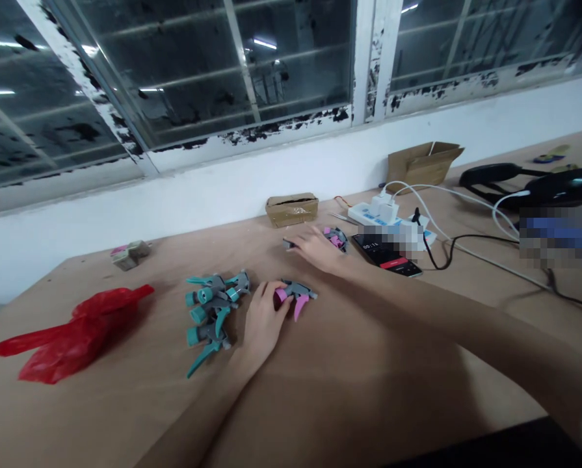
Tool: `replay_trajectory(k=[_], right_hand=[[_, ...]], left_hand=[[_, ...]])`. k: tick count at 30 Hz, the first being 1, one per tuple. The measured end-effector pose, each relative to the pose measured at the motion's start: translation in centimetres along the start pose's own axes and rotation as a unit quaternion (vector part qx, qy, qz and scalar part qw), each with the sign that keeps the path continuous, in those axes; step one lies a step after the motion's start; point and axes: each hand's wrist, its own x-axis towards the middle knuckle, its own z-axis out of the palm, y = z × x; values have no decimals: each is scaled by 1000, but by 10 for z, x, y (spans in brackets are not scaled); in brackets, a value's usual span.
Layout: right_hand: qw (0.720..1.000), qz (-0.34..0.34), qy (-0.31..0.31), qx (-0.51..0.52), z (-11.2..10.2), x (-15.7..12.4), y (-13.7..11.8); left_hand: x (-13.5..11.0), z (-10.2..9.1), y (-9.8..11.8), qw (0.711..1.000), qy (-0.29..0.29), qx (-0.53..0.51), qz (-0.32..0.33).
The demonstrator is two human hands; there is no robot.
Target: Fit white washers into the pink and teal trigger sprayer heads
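Observation:
My left hand (266, 318) is closed around the pink collar of a grey and pink trigger spray head (295, 290), which lies on its side at the table, its pink lever pointing toward me. Just left of that hand is a cluster of grey and teal trigger spray heads (215, 302). Farther back, my right hand (318, 248) reaches across with curled fingers. A small dark grey end (288, 244) pokes out at its fingertips; the rest is hidden under the hand. More grey and pink spray heads (337, 238) lie right beside it, partly covered.
A red plastic bag (86, 335) lies at left, small blocks (131, 255) behind it. Along the wall stand a low cardboard box (291, 209) and an open carton (422, 166). A phone (385, 253), power strip (369, 213) and cables are on the right.

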Motion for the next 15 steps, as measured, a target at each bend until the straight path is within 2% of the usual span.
replay_trajectory(k=[3,6,8,12,15], right_hand=[[989,64,71,109,-18,-4,-6],[954,141,102,246,-34,-21,-9],[915,187,85,349,-41,-40,-10],[812,275,-5,515,-46,-83,-16],[735,337,-49,586,-47,-106,-25]], left_hand=[[15,11,-1,1000,14,16,3],[36,24,-4,999,38,34,0],[51,30,-6,997,60,38,-2],[76,33,-9,993,120,21,4],[75,28,-6,987,159,-9,17]])
